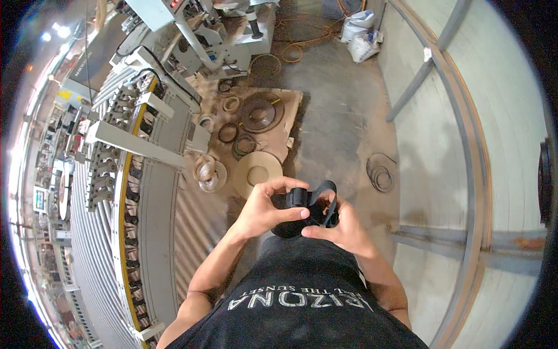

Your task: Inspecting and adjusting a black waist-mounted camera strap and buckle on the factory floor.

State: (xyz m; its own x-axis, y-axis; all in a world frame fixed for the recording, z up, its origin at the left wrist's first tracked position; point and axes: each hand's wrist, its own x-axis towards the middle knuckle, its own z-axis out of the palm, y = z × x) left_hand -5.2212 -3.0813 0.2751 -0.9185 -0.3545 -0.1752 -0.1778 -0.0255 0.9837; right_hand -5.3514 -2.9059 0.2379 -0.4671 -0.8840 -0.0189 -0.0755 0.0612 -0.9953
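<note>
In front of my waist, both hands hold a black object with a loose strap, whose exact kind I cannot make out. My left hand (pixel 264 206) pinches a small black block-shaped part (pixel 298 196), thumb below and fingers above. On the other side my right hand (pixel 347 228) is closed on the object's right end, its thumb along the lower edge. A dark strap (pixel 332 189) loops up between the hands. Some fingertips of the right hand are hidden behind the object.
A long machine with a yellow-edged rail (pixel 123 203) runs along my left. On the floor ahead lie edging rolls (pixel 261 111), a pale disc-shaped roll (pixel 258 173) and clear plastic (pixel 208 172). A cable coil (pixel 381 177) and white sacks (pixel 361 35) lie near the right wall (pixel 436 134).
</note>
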